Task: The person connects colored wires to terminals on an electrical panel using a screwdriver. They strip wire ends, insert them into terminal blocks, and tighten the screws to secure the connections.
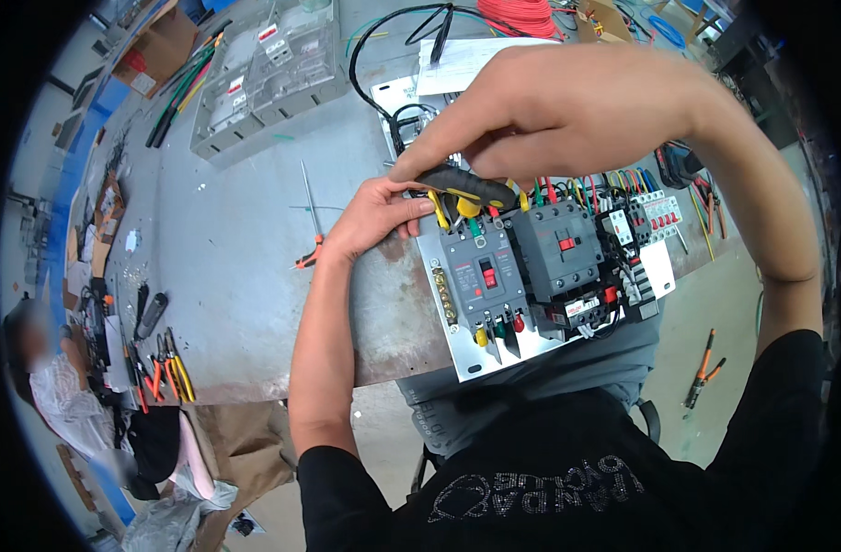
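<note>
My right hand (549, 110) is closed around a black-and-yellow handled tool (462, 185), its index finger stretched along it. The tool lies across the top end of a grey circuit breaker (483, 271) with a red switch. My left hand (379, 219) is at the panel's left edge, fingers bent and thumb against a yellow-sleeved wire end (439, 210); what it grips is hidden. Right of the breaker sits a dark contactor (563, 247). Both are mounted on a white metal plate (475, 366) with a brass terminal bar (444, 294). Yellow, green and red sleeved wire ends show at the breaker.
A screwdriver (310, 212) lies left of the plate on the grey table (227, 304). Clear plastic meter boxes (273, 78) stand behind. Several pliers (172, 368) lie at the left edge. More pliers (703, 373) are on the floor. A person (57, 377) is at far left.
</note>
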### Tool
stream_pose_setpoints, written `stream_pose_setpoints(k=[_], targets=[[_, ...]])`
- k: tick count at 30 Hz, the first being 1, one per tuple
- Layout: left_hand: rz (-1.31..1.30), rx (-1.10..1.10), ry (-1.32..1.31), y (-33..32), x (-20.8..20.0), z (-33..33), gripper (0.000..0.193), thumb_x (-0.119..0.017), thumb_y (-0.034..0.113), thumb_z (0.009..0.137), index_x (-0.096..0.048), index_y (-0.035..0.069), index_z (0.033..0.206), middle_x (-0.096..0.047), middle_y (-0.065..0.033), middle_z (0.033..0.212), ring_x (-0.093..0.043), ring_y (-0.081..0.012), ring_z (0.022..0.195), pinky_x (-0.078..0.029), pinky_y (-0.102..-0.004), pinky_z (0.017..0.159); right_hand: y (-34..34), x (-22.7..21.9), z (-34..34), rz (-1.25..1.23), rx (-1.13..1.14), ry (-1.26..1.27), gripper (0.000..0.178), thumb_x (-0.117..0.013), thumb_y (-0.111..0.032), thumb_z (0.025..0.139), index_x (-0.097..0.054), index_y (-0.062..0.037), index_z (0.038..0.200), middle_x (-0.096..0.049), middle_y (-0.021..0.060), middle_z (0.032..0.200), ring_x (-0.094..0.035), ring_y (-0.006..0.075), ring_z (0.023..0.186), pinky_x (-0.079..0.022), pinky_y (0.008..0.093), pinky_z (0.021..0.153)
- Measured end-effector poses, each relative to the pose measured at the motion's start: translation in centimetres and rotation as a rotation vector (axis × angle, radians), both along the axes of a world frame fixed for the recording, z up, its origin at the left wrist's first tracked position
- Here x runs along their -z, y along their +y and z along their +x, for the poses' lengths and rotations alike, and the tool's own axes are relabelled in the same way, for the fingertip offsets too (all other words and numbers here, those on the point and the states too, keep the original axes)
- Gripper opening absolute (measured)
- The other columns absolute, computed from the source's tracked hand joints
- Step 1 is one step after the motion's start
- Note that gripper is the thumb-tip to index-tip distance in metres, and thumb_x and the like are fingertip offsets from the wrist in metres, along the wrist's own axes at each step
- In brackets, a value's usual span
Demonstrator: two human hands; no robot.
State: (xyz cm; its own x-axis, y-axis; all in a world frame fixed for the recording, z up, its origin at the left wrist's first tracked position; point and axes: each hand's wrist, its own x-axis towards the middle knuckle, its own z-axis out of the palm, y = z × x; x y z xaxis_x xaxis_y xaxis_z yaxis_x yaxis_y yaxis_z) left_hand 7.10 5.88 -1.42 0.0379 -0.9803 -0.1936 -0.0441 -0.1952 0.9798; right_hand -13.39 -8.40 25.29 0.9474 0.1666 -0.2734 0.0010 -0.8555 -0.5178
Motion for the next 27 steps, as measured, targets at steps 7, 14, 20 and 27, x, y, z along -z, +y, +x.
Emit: stream_pose_setpoints(k=[7,14,20,27], targets=[[0.044,-0.028,-0.034,-0.7,-1.4,-0.3,0.025,-0.086,0.018,0.094,-0.083,0.006,0.115,-0.076,-0.0007,0.087,-0.064,-0.0042,0.074,-0.053,-0.0232,0.068,-1.2,0.3,1.1,-0.219,-0.197,-0.204,0.070,-0.091,-0.001,0.071,-0.073,-0.0093,0.137,-0.076,0.0128,0.108,-0.071,0.0300,0.094,-0.057,0.0409,0.080],[-0.021,0.077,-0.069,-2.8,-1.8,0.1,0.023,-0.089,0.014,0.089,-0.082,0.002,0.108,-0.080,-0.0028,0.095,-0.068,-0.0100,0.090,-0.055,-0.0285,0.084,-2.0,1.1,2.4,-0.240,-0.251,-0.271,0.039,-0.091,-0.019,0.081,-0.064,-0.0030,0.104,-0.064,0.0118,0.094,-0.058,0.0259,0.080,-0.045,0.0421,0.068],[-0.035,0.011,-0.088,-1.9,-2.5,-0.2,0.015,-0.086,0.010,0.089,-0.081,0.003,0.101,-0.078,-0.0022,0.092,-0.068,-0.0103,0.088,-0.055,-0.0298,0.083,1.0,4.3,1.5,0.053,0.337,-0.020,0.047,-0.081,-0.031,0.100,-0.066,0.0005,0.068,-0.042,0.0039,0.057,-0.038,0.0120,0.053,-0.029,0.0361,0.050],[-0.134,0.076,-0.209,-2.6,-1.7,0.2,0.017,-0.087,0.014,0.089,-0.081,0.003,0.101,-0.078,-0.0040,0.090,-0.067,-0.0113,0.086,-0.055,-0.0306,0.082,0.2,2.4,0.3,-0.011,0.103,-0.162,0.029,-0.074,-0.002,0.096,-0.079,-0.0069,0.124,-0.070,0.0112,0.087,-0.066,0.0190,0.072,-0.051,0.0335,0.062]])
